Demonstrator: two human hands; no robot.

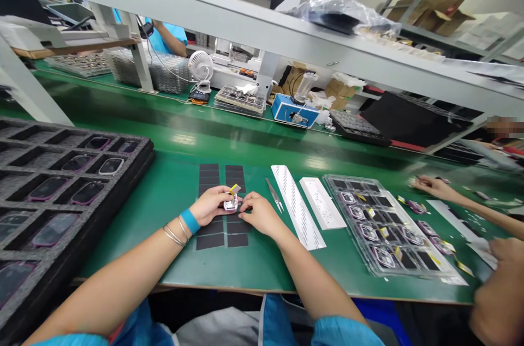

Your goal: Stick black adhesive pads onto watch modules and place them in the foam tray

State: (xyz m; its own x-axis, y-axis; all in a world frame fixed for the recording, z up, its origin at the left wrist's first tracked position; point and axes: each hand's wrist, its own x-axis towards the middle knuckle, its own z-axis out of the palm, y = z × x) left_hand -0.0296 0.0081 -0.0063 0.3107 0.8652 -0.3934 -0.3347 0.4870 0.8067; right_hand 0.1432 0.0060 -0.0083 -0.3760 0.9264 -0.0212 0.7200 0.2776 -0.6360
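Observation:
My left hand (208, 206) is closed around a small watch case (231, 204) with a metallic rim and a yellow-edged tab at its top. My right hand (261, 215) is at the case's right side, its thumb and fingers pinched together. What lies between those fingertips is too small to make out. Beneath both hands are two columns of black rectangular pieces (210, 241) on the green table (172, 237). A pair of tweezers (273, 195) rests to the right of them.
Right of the tweezers lie a printed white strip (298, 209), a white block (322, 204) and a clear tray (368, 250) with watch cases. A black foam tray (147, 150) stands at left. Another person's hand (436, 188) works at right. A grey shelf beam (245, 18) crosses above.

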